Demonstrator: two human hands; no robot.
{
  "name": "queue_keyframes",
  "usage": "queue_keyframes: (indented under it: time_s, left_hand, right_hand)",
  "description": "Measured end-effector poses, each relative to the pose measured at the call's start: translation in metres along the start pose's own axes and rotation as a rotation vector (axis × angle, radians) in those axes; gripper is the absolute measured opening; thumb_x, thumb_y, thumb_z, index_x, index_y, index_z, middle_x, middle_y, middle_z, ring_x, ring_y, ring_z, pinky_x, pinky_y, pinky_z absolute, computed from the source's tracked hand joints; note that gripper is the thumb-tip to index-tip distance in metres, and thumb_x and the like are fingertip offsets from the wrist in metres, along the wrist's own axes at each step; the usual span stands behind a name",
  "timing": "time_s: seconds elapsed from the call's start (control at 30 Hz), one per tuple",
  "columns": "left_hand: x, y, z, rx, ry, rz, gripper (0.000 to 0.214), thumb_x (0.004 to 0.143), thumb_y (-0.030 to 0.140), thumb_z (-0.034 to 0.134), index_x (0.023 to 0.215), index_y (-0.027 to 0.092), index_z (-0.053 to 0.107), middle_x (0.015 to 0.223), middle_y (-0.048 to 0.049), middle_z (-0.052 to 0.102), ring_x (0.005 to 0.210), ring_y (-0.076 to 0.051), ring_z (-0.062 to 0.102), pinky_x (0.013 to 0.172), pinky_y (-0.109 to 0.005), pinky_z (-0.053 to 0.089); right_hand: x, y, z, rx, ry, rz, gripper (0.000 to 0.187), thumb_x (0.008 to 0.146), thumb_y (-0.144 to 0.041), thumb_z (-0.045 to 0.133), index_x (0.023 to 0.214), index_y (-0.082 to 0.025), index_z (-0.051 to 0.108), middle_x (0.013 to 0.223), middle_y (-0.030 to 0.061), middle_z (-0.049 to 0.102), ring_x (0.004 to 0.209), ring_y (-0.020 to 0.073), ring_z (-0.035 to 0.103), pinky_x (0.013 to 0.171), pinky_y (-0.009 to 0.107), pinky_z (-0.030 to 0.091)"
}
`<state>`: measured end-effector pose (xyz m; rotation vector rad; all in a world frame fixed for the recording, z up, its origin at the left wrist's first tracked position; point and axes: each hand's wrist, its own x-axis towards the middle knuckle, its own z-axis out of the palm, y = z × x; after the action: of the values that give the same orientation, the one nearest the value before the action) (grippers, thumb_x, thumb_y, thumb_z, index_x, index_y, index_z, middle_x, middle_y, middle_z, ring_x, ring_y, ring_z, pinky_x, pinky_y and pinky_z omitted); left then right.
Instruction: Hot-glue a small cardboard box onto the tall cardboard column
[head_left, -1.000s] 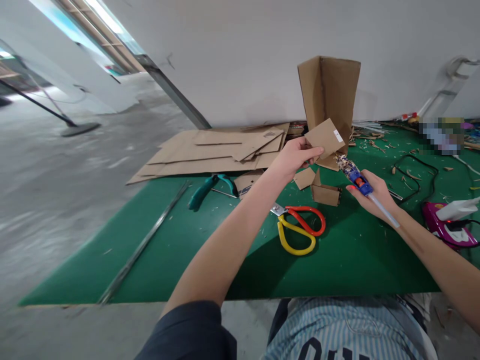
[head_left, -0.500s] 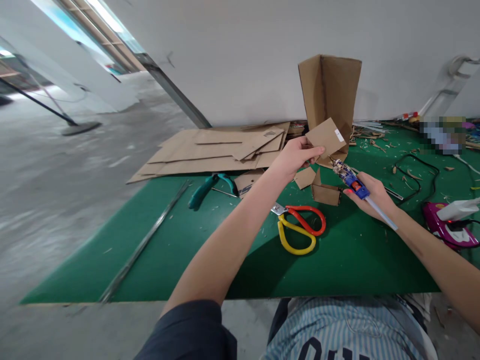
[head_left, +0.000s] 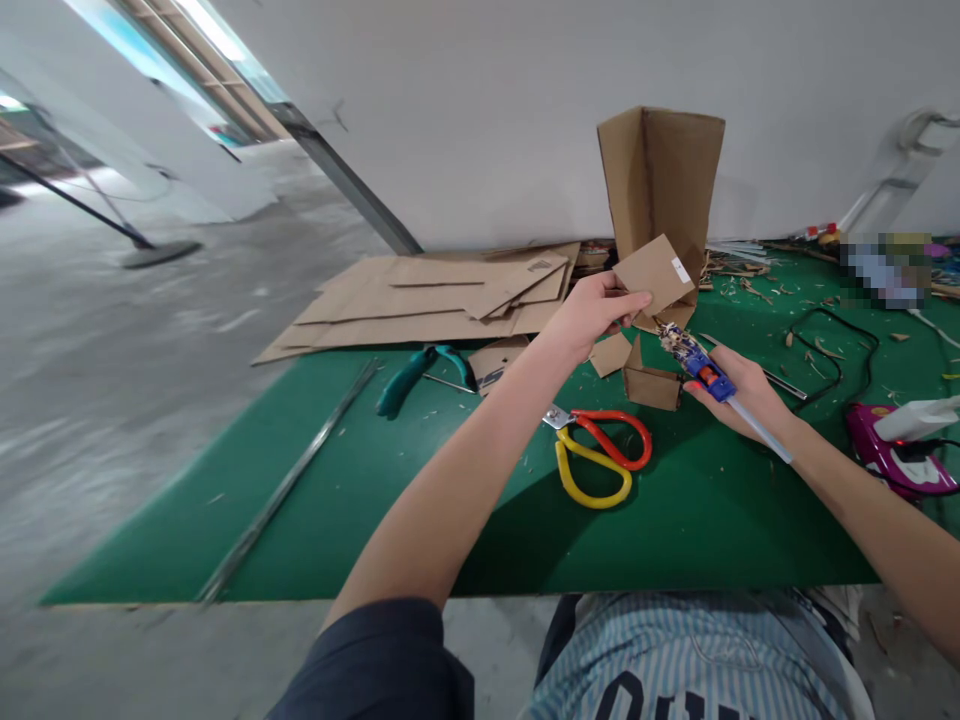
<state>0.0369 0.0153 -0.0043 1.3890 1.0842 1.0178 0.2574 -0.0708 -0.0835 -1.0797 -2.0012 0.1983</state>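
The cardboard piece [head_left: 657,268] is smooth, matt paperboard. The glue gun [head_left: 711,380] has a plastic body, its front rough and crusted; the glue stick [head_left: 760,430] looks translucent. The scissors [head_left: 604,447] join shiny metal to glossy, plastic-looking handles. The counter [head_left: 300,540] is smooth, with a soft sheen.

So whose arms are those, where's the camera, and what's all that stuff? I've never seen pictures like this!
There's no robot here, just a person's own two arms. The camera is worn on their head, so you look forward and down, as they do. The left hand holds a small piece of cardboard with a white label. The right hand holds a blue glue gun, with a pale stick poking out its back. Its tip is close to the cardboard, but I can't tell if they touch. On the green table lie red-and-yellow scissors, a teal-handled tool and flat cardboard sheets. A tall folded cardboard stands behind.
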Motion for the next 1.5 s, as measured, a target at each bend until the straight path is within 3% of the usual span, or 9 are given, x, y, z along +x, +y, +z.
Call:
queue_keyframes:
  time_s: [0.47,0.87,1.5]
  left_hand:
    - [0.0016,-0.0028,-0.0001,-0.011,-0.012,0.012,0.017,0.078,0.014,0.079,0.087,0.015,0.065,0.069,0.0021,0.060,0.050,-0.005,0.047,0.049,-0.022,0.026]
    - [-0.0002,0.0022,0.0012,0.022,0.019,-0.012,0.015,0.078,0.013,0.079,0.084,0.016,0.065,0.068,0.0019,0.059,0.052,-0.006,0.048,0.051,-0.024,0.028]
    - [-0.0020,0.0062,0.0009,0.003,0.021,-0.018,0.015,0.081,0.010,0.074,0.081,0.016,0.061,0.063,0.0028,0.058,0.052,-0.007,0.048,0.049,-0.023,0.028]
  right_hand:
    - [-0.0020,-0.0002,0.0004,-0.006,-0.038,0.027,0.029,0.095,-0.046,0.061,0.084,-0.026,0.043,0.080,0.0017,0.056,0.072,0.0192,0.056,0.063,0.030,0.042]
    - [0.0018,-0.0010,-0.0005,0.005,0.034,0.028,0.033,0.094,-0.047,0.060,0.079,-0.026,0.040,0.072,0.0003,0.052,0.064,0.0182,0.050,0.058,0.030,0.038]
    - [0.0067,-0.0055,-0.0078,0.029,0.107,0.160,0.043,0.088,-0.051,0.067,0.073,-0.027,0.035,0.068,-0.0010,0.048,0.058,0.0168,0.045,0.055,0.031,0.037]
